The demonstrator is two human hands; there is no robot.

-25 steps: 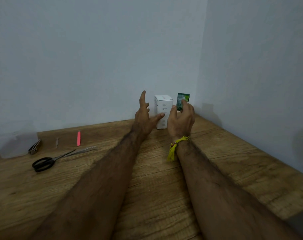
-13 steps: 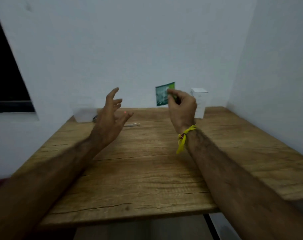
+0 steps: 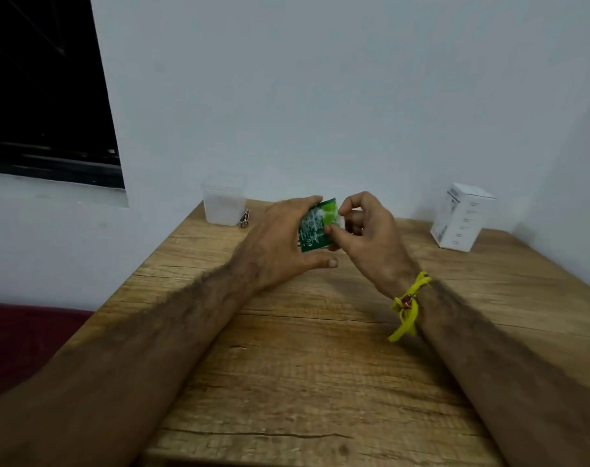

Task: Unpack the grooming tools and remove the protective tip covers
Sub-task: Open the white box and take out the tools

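A small green packet (image 3: 315, 227) with white print is held up over the middle of the wooden table (image 3: 320, 365). My left hand (image 3: 280, 244) cups it from the left, fingers behind it and thumb below. My right hand (image 3: 367, 230) pinches the packet's right edge between thumb and forefinger. A yellow band is tied round my right wrist. What the packet holds is hidden.
A white box (image 3: 462, 217) stands at the table's back right near the wall corner. A clear plastic tub (image 3: 223, 203) sits at the back left with a small metal clipper (image 3: 244, 220) beside it. A dark window is at upper left.
My right hand carried the green packet from beside the white box to the table's middle. My left hand, open in the air before, has closed in on the packet. The view swung left.
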